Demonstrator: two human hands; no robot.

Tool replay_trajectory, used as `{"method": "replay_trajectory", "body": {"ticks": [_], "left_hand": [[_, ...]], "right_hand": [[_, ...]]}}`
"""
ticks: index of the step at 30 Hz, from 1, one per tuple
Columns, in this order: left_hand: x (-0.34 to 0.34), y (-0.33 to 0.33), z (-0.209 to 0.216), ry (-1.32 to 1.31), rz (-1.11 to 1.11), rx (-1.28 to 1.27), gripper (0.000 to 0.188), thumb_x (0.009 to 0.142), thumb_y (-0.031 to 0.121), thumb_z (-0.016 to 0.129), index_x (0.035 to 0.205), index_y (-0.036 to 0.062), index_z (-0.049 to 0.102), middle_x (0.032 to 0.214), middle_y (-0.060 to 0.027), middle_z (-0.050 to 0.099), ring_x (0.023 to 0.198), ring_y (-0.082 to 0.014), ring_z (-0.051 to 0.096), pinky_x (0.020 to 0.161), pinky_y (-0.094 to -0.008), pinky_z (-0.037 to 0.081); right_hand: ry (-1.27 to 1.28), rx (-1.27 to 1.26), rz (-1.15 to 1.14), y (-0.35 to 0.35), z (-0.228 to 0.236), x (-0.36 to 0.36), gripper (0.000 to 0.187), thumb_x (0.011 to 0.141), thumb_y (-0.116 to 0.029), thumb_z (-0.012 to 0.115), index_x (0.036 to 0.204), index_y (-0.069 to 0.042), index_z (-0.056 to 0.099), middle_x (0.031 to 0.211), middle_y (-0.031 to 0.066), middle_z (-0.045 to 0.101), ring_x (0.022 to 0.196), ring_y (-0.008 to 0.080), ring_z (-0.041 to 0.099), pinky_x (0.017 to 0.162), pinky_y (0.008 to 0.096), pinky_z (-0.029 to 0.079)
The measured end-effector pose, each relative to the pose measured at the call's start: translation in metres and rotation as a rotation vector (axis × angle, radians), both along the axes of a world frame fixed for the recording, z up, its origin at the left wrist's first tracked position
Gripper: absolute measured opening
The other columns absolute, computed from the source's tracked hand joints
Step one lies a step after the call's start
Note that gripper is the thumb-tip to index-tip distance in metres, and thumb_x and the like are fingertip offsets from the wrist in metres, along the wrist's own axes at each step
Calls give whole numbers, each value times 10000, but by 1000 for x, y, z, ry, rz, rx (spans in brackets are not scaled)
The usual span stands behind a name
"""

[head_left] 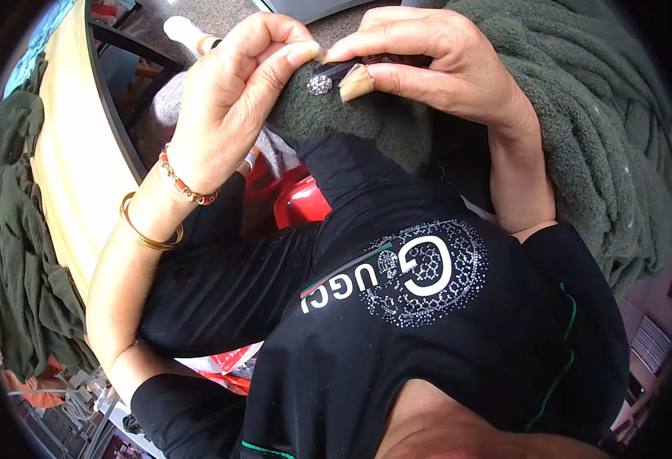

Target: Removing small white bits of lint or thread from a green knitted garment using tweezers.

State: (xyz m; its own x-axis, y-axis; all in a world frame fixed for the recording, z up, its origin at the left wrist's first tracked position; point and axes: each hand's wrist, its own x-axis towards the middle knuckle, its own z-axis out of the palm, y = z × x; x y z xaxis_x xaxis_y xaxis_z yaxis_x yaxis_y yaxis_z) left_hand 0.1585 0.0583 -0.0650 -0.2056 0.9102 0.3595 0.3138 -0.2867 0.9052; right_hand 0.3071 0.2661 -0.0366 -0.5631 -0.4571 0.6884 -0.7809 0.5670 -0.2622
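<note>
My left hand [233, 99] is closed in a pinch at the top middle, thumb against forefinger. What lies between those fingertips is too small to make out. Close beside it, my right hand [451, 65] is closed around a small dark object [336, 71], mostly hidden by the fingers. A tan wrap [357, 83] covers the tip of my right thumb. Between the hands shows a round, sparkling ornament [320, 85]; whether it is attached to the dark object I cannot tell. Dark green fleece fabric [386, 126] hangs directly under both hands, over my lap.
More green fleece [588, 130] is heaped along my right side. On the left stands a pale wooden tabletop [83, 145] with a dark edge, and further fleece [34, 268] lies beyond it. Something red and shiny [303, 203] sits below my lap. A white-socked foot [185, 34] shows at the top.
</note>
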Motion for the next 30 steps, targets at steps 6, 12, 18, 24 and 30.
{"method": "replay_trajectory", "body": {"ticks": [6,12,18,24,30], "left_hand": [[3,6,-4,-16,22,-23,140,1018,86,519,1115,1,574,1031,-13,601,989,-65,553,912,-203,422],[-12,12,-18,65,26,-353,159,979,121,598,1107,31,569,936,12,593,872,-50,551,808,-211,454],[-12,7,-66,297,-91,-650,435,895,143,698,1273,53,502,1111,-145,600,962,-228,645,819,-345,532],[11,88,-60,507,-111,-311,529,893,237,689,1348,61,484,1259,-203,563,1117,-332,595,945,-395,484],[37,202,-85,259,-181,-156,738,797,284,779,1429,97,447,1383,-178,538,1215,-269,557,1007,-360,449]], "right_hand": [[-35,-11,-20,1,-1,2,223,851,-15,691,1068,35,685,836,122,672,723,199,642,654,293,491],[-66,-633,-406,-11,32,39,252,899,-62,685,1132,33,667,960,117,716,771,104,661,635,195,521],[202,-1516,161,-20,60,43,412,1015,-264,533,1303,31,532,885,46,630,587,56,468,472,188,362],[268,-1338,-3,-24,74,71,435,1032,-289,488,1336,21,494,883,35,601,593,65,461,464,194,361],[345,-1214,-113,-28,74,96,457,1048,-314,443,1369,11,456,882,24,573,599,75,454,456,200,360]]}}
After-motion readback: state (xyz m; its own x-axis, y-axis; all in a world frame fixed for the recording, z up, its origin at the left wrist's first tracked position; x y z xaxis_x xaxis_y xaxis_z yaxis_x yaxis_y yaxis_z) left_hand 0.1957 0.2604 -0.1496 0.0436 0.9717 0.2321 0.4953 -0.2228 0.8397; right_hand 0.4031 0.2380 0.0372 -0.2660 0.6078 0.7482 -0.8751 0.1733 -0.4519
